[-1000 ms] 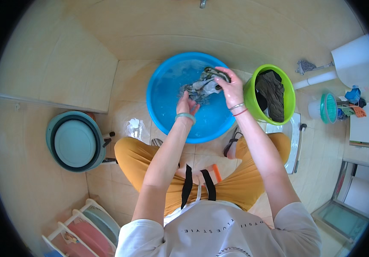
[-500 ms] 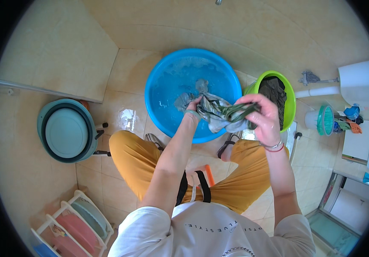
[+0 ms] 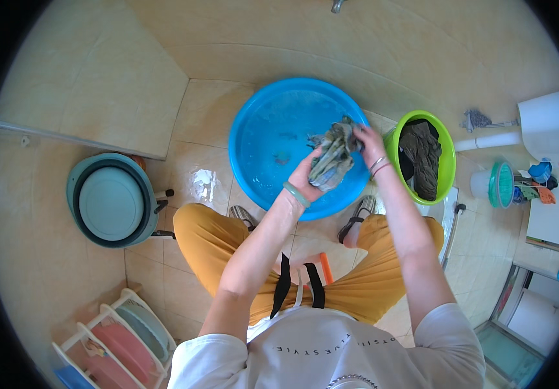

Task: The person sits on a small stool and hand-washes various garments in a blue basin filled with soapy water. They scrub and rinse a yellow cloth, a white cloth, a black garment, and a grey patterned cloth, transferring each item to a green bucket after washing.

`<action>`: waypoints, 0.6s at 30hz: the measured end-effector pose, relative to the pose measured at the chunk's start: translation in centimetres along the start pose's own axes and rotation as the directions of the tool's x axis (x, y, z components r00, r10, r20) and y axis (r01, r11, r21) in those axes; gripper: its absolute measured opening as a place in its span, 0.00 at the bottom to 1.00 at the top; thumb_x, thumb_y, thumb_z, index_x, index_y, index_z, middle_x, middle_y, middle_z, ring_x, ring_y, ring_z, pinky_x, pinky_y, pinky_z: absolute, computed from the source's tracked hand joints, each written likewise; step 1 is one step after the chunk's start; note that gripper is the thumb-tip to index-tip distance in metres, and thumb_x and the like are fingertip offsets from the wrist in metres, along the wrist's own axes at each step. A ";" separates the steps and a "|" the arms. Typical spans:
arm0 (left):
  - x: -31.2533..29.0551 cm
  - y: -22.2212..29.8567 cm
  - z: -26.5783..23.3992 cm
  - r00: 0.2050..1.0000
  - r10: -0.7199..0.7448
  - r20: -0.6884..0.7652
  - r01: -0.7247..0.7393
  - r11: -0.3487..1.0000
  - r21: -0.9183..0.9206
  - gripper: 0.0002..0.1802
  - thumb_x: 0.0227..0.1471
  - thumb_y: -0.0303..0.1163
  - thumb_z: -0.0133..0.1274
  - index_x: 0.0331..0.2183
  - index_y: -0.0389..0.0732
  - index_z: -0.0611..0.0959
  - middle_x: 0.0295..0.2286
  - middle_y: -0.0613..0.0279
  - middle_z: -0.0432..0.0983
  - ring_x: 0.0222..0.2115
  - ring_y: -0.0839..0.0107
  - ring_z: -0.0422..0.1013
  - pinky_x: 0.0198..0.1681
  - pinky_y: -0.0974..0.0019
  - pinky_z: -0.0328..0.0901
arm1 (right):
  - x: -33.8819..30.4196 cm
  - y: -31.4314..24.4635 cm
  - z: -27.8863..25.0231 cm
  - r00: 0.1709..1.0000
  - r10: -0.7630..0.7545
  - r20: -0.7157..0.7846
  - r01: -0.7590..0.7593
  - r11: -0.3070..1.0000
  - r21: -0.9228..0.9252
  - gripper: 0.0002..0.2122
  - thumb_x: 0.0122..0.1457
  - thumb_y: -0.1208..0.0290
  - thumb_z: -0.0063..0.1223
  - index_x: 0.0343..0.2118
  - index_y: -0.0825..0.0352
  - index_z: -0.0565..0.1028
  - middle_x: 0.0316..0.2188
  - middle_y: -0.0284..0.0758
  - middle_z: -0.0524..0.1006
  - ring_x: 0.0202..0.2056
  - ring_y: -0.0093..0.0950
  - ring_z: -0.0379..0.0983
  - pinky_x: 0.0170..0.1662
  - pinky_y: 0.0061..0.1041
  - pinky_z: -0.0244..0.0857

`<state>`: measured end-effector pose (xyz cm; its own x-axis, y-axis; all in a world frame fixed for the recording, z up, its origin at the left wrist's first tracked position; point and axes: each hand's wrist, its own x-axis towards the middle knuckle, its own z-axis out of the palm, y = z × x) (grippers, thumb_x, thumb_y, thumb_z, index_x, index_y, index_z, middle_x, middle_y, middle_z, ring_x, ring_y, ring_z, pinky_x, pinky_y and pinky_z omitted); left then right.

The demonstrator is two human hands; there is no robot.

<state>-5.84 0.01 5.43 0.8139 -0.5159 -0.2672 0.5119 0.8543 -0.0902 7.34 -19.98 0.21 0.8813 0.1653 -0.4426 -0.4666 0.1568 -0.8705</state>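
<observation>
A bunched, wet grey-green cloth [image 3: 333,159] is held above the right part of a round blue basin [image 3: 235,159] with bluish water in it. My left hand [image 3: 303,176], with a pale green bangle at the wrist, grips the lower left side of the bundle. On its upper right side, my right hand [image 3: 370,144] has its fingers closed on the fabric; some fingertips are hidden behind the folds. Close to my right hand, a lime-green bucket [image 3: 449,162] contains dark crumpled cloth [image 3: 422,159].
Grey-teal nested basins [image 3: 111,202] stand at the left. A white rack [image 3: 106,312] with pink and teal basins is at the lower left. My feet rest on the tiled floor by the blue basin. To the right are a white pipe [image 3: 485,141] and a small lined bin [image 3: 500,185].
My right hand has moved up and left, closer to my left hand. The stretched cloth is now gathered into a compact bundle. The whole view has shifted slightly.
</observation>
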 end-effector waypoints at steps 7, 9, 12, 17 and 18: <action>-1.6 -3.8 4.3 0.988 -0.012 -0.156 0.009 1.000 -0.020 0.21 0.60 0.40 0.43 0.51 0.39 0.73 0.48 0.54 0.73 0.48 0.61 0.71 0.52 0.58 0.66 | -6.5 5.9 4.6 0.920 -0.345 0.187 0.336 0.938 0.083 0.20 0.62 0.58 0.45 0.52 0.64 0.70 0.44 0.36 0.77 0.43 0.31 0.74 0.47 0.33 0.70; -3.0 -5.0 5.2 0.967 -0.013 -0.254 0.002 0.999 -0.044 0.21 0.59 0.39 0.44 0.50 0.38 0.74 0.48 0.54 0.74 0.47 0.62 0.71 0.52 0.59 0.66 | -7.9 2.7 6.0 0.972 -0.112 0.205 0.034 0.935 0.352 0.19 0.62 0.58 0.45 0.52 0.64 0.70 0.43 0.37 0.77 0.43 0.32 0.75 0.46 0.33 0.70; -5.4 -5.7 4.4 0.973 -0.056 -0.224 0.049 0.998 -0.037 0.20 0.59 0.37 0.46 0.50 0.38 0.74 0.44 0.56 0.76 0.44 0.64 0.74 0.50 0.61 0.68 | -8.6 0.7 7.9 0.912 0.204 0.356 -0.400 0.633 0.662 0.18 0.62 0.58 0.45 0.51 0.63 0.71 0.42 0.38 0.77 0.42 0.32 0.75 0.45 0.34 0.71; -7.1 -6.3 6.0 0.970 -0.016 -0.242 0.008 0.999 -0.034 0.19 0.57 0.40 0.52 0.49 0.45 0.75 0.41 0.63 0.77 0.41 0.68 0.74 0.47 0.64 0.68 | -1.6 -1.4 3.6 0.921 0.113 0.373 -0.209 0.951 0.229 0.18 0.57 0.66 0.55 0.48 0.67 0.72 0.38 0.35 0.77 0.35 0.28 0.75 0.41 0.25 0.70; -7.4 -6.3 6.5 0.970 -0.016 -0.241 0.018 1.000 0.006 0.18 0.55 0.42 0.55 0.47 0.48 0.77 0.41 0.65 0.77 0.40 0.69 0.74 0.47 0.64 0.68 | -0.9 -1.8 3.3 0.945 0.067 0.319 -0.121 0.981 0.151 0.18 0.55 0.69 0.57 0.48 0.67 0.72 0.38 0.34 0.77 0.35 0.26 0.75 0.41 0.24 0.69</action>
<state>-13.32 -1.92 14.21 0.7154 -0.4987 -0.4894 0.5279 0.8446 -0.0889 7.13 -17.17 2.88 0.7779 0.4778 -0.4081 -0.5753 0.2805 -0.7683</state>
